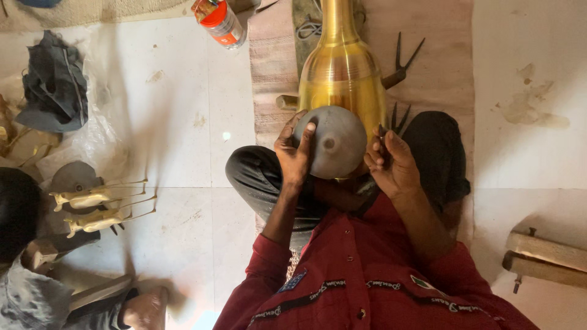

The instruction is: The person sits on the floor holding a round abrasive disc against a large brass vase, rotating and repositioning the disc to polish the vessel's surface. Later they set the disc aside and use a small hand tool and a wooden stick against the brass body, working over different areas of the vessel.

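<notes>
Vase: a tall brass vase [342, 73] is laid across the lap, neck pointing away, its grey base [333, 143] turned up toward the head, so the underside can be got at.
Left hand: the left hand [295, 153] is clasped on the base rim, fingers [309, 131] curled over it, likely to steady the vase.
Right hand: the right hand [391, 165] is closed round a thin dark tool [380, 131], held at the rim's right edge.
Mat: a woven mat [440, 67] is spread under the vase; a pronged tool [400, 64] is left within reach.
Floor: brass deer figures [92, 208] lie on the tiled floor [183, 122] beside another person [36, 275].
</notes>
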